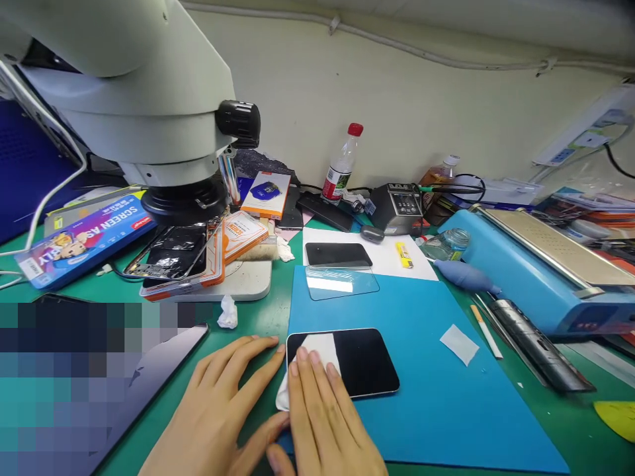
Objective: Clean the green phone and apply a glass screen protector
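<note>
A black-screened smartphone (370, 363) lies face up on a blue mat (426, 416). My right hand (327, 416) rests with straight fingers flat over a white wipe (320, 344) that covers the phone's left part. Close beside the phone's left edge is my left hand (228, 396), its fingers stretched and spread; the index fingertip reaches the upper left corner, and whether it presses on the phone I cannot tell. Beyond the phone, a clear glass screen protector (342, 285) overlaps the mat's far edge. Another dark phone (338, 254) sits just behind it on white paper.
A microscope (173, 125) looms at upper left above an opened phone (178, 251) and several boxes. To the right are a white square (459, 344), a cigarette (486, 330), a blue air blower (466, 274) and a blue machine (536, 277). A crumpled tissue (227, 312) lies left.
</note>
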`<state>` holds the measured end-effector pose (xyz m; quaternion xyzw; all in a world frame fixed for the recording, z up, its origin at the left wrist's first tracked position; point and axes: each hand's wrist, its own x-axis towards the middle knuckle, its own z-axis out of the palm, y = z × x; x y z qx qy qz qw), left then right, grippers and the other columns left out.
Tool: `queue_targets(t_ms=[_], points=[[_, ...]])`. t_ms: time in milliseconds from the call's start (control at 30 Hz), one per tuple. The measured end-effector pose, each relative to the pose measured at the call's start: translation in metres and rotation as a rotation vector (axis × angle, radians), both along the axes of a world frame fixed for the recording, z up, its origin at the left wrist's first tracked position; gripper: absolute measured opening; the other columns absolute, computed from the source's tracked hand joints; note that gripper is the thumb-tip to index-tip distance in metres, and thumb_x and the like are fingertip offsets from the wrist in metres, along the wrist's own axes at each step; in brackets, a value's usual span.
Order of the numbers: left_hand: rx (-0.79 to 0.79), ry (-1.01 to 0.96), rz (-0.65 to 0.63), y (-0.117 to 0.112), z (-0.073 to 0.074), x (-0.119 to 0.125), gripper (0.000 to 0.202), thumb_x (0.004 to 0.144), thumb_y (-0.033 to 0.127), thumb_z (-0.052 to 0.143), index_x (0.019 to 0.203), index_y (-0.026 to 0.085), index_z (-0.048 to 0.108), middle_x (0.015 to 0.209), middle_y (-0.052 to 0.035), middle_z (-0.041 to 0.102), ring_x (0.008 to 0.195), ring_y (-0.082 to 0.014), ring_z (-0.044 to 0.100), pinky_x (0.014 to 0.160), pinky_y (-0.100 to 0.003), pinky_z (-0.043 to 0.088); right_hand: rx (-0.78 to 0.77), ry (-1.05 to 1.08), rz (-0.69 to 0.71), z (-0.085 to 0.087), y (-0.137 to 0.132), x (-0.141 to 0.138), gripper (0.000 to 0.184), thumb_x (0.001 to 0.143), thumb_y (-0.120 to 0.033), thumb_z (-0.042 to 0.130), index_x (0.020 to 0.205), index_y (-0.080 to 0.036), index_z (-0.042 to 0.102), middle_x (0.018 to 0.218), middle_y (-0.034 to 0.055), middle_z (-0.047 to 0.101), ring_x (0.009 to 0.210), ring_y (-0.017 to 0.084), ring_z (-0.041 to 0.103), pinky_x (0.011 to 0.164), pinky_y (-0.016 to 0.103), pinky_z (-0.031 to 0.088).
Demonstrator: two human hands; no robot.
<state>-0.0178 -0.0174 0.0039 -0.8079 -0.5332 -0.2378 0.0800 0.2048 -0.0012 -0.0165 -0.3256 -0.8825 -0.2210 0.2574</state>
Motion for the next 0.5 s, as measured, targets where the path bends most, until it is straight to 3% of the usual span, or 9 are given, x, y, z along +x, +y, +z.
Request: queue_targets(t_ms=[100,167,267,400,500], points=[[-0.031,-0.024,-0.009,-0.002,0.005,0.001,0.043,0.103,0.042,0.067,0.143,0.026,0.067,0.143,-0.0071,0.076,0.125,-0.0294,0.073,0.094,-0.041,0.067,-0.027,-0.139,0.102,0.011,0.002,0.026,0.045,0.112,-0.032,0.047,0.144,-0.007,0.066,0.151,0.0133,0.066,0.142,0.024,0.063,0.134,0.040,0.032],[-0.050,-0.052,-0.014,-0.002,0.007,0.001,0.041,0.101,0.034,0.066,0.142,0.027,0.067,0.144,-0.0069,0.076,0.127,-0.0291,0.072,0.096,-0.041,0.067,-0.053,-0.088,-0.051,0.019,0.007,0.039,0.048,0.109,-0.025,0.050,0.149,-0.001,0.060,0.154,0.0172,0.062,0.147,0.026,0.058,0.134,0.041,0.033],[-0.065,-0.106,0.010,-0.003,0.008,0.000,0.044,0.101,0.017,0.056,0.143,0.027,0.066,0.144,-0.0039,0.075,0.130,-0.0246,0.071,0.100,-0.038,0.065,-0.081,-0.014,-0.141,0.021,0.012,0.027,0.053,0.108,-0.027,0.048,0.153,0.002,0.056,0.161,0.0186,0.055,0.154,0.029,0.050,0.133,0.043,0.035],[-0.048,-0.140,0.038,-0.005,0.006,-0.002,0.054,0.096,0.007,0.048,0.144,0.027,0.063,0.145,0.0007,0.076,0.131,-0.0197,0.070,0.103,-0.032,0.062,-0.109,-0.004,0.030,0.012,0.007,0.004,0.052,0.108,-0.032,0.054,0.149,-0.001,0.061,0.159,0.0174,0.057,0.151,0.029,0.054,0.131,0.041,0.038],[-0.032,-0.112,0.026,-0.003,0.006,-0.003,0.062,0.093,0.005,0.047,0.149,0.028,0.059,0.144,0.0038,0.076,0.130,-0.0185,0.071,0.102,-0.032,0.062,-0.095,-0.046,0.116,0.013,0.004,0.021,0.046,0.109,-0.028,0.051,0.147,-0.006,0.064,0.153,0.0126,0.064,0.145,0.024,0.060,0.131,0.038,0.039]])
